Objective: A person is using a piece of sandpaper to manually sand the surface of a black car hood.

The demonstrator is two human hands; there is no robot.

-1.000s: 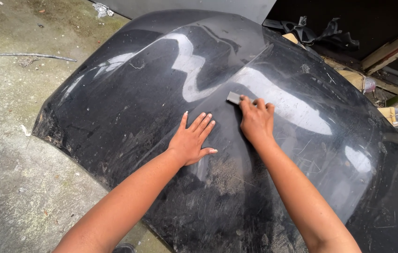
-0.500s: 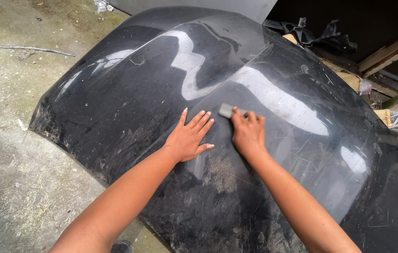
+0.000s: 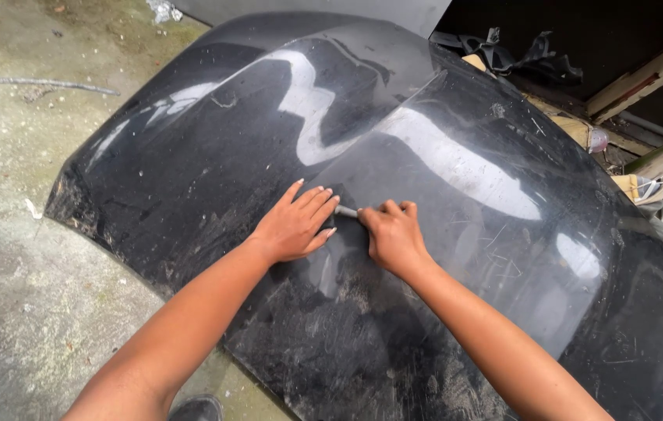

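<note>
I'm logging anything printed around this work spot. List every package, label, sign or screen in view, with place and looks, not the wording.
No package, label, sign or screen shows.
Black car hood: glossy, scuffed, bare of stickers.
Clutter at the upper right: planks, black scraps and pale cloth, too small to tell any packaging.

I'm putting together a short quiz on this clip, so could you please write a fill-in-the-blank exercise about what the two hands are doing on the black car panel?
1. The left hand lies flat with its fingers ____ on the black panel.
2. The right hand presses a small ____ pad against the panel.
3. The panel rests on a ____ floor.

Missing words: spread; grey; concrete
</note>
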